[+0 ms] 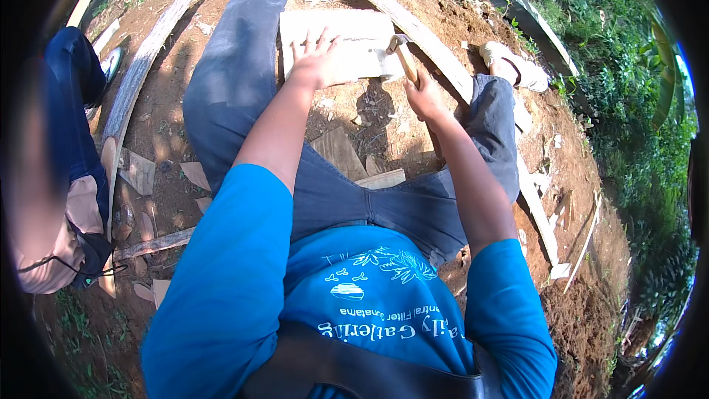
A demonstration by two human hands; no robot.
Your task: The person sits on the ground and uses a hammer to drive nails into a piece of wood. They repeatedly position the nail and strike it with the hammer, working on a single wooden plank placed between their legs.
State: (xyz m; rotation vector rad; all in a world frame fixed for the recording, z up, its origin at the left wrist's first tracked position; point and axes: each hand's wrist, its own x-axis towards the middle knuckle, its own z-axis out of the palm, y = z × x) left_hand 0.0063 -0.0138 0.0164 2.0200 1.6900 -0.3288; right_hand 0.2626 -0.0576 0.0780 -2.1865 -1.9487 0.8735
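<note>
Between my spread legs lies a pale, flat wooden piece (336,24), bright in the sun. My left hand (319,63) rests on its left part with the fingers spread. In my right hand (427,96) is a hammer (407,60), its light wooden handle gripped near the lower end. The metal head is over or against the right edge of the pale piece; whether it touches cannot be made out. Just below the hands, a dark shadow falls on the soil.
A long plank (421,37) slants past the pale piece on the right, and another plank (151,48) runs along the left. Wood scraps (338,154) litter the brown soil. Another person's dark-trousered leg (70,103) is at far left. Green plants (620,81) border the right.
</note>
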